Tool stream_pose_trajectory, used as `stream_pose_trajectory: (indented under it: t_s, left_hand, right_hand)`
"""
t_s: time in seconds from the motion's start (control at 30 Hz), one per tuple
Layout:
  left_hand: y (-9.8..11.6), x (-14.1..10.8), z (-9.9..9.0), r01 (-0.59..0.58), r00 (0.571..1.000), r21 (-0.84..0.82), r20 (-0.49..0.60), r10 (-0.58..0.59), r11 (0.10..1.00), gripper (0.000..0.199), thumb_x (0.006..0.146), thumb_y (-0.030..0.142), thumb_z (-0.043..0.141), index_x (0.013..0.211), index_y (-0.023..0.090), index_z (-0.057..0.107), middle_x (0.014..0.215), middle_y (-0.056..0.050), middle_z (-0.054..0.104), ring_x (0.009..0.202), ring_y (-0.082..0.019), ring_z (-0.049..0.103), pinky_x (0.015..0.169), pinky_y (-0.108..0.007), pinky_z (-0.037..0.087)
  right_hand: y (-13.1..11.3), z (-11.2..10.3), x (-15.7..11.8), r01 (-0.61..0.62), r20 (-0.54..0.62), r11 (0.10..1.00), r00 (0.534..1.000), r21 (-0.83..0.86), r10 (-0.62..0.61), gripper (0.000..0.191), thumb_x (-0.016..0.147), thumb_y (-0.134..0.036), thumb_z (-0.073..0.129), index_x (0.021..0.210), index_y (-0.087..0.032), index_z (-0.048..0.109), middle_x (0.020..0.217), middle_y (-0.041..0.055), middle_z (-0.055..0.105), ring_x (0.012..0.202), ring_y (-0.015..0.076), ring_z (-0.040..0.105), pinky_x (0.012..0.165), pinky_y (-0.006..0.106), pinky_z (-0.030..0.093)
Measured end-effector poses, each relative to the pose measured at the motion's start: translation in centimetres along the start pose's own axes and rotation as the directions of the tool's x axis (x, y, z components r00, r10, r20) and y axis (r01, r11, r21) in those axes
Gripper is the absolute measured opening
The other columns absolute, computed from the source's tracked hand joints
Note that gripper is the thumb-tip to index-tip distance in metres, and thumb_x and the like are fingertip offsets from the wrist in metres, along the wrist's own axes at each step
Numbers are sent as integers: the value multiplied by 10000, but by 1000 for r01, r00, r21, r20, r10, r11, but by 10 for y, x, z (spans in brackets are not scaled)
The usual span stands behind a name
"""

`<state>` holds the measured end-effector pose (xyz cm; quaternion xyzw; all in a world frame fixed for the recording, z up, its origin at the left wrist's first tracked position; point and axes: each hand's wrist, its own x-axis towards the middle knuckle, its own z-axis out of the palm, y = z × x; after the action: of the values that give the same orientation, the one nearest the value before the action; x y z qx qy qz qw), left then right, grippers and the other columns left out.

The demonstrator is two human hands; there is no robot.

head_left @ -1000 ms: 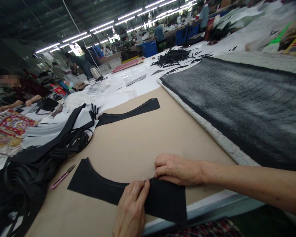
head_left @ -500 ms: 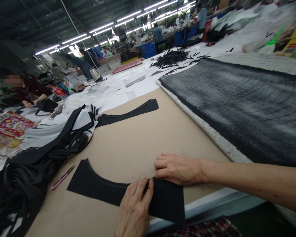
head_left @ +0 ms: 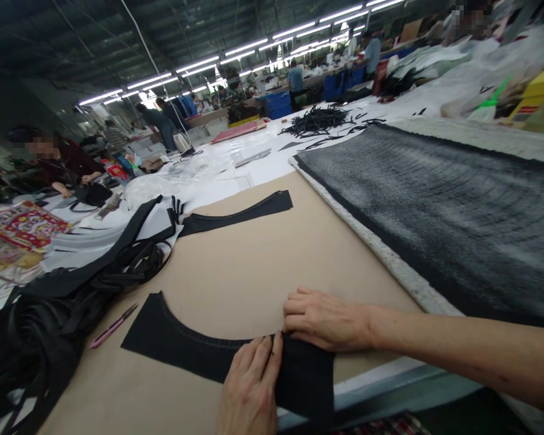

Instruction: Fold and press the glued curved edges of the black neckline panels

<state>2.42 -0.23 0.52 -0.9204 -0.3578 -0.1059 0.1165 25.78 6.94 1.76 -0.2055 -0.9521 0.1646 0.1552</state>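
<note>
A black panel [head_left: 185, 347], apparently fabric or leather, lies on the tan board with its curved edge facing away from me. A narrow band with pale marks follows that edge. My left hand [head_left: 251, 383] presses on the panel from the near side, its fingertips and thumb closed at the curved edge. Right beside it, my right hand [head_left: 320, 320] is closed, with curled fingers pinching the same edge. The fingertips of both hands nearly meet, and the bit of edge between them is mostly hidden. A second black curved panel [head_left: 240, 216] lies farther back.
Black strips and panels [head_left: 86, 272] are heaped at the left, near a pink-handled cutter or pen [head_left: 113, 326]. To the right, a large dark sheet [head_left: 435, 205] lies on a pale slab. Black scraps [head_left: 315, 121] are piled behind. A co-worker [head_left: 68, 160] sits at far left.
Both hands stay at nearly the same spot on the curved edge, with slight finger movement. The camera view has shifted a little. Another person now shows at the top right.
</note>
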Motion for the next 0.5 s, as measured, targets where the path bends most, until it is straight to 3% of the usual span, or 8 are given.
stream_pose_trajectory:
  t_s: [0.1, 0.17, 0.33, 0.5]
  left_hand:
    - [-9, 3, -12, -49, 999, -82, -15, 48, 995, 509, 794, 30, 367, 1277, 109, 507, 1108, -82, 635, 1045, -171, 541, 927, -307, 430]
    - [-14, 6, -18, -20, 1000, -150, 1, 20, 988, 463, 815, 40, 376, 1241, 140, 529, 1058, -62, 647, 1006, -156, 558, 905, -307, 436]
    - [-5, 23, -13, 255, 966, -305, 40, -255, 918, 276, 843, 198, 558, 1117, 223, 569, 949, -22, 637, 912, -171, 572, 785, -325, 484]
    - [12, 49, -2, 477, 879, -466, 247, -408, 746, 225, 816, 122, 544, 1007, 231, 592, 941, -29, 606, 912, -198, 553, 819, -390, 481]
  right_hand:
    - [-1, -2, -2, -89, -10, 992, 996, 90, 90, 137, 895, -268, 596, 981, -169, 559, 949, 40, 581, 872, 177, 505, 778, 308, 350]
    - [-1, -4, -3, -135, -16, 982, 990, 134, 138, 228, 855, -303, 658, 1007, -168, 556, 962, 42, 581, 879, 182, 508, 786, 305, 362]
    - [0, -7, -5, -184, 19, 973, 983, 141, 183, 245, 781, -250, 713, 974, -175, 581, 921, 33, 588, 856, 190, 518, 778, 310, 373]
    - [3, -10, -4, -219, 68, 960, 975, 173, 211, 130, 789, -205, 668, 905, -171, 620, 867, 27, 613, 823, 184, 546, 763, 301, 380]
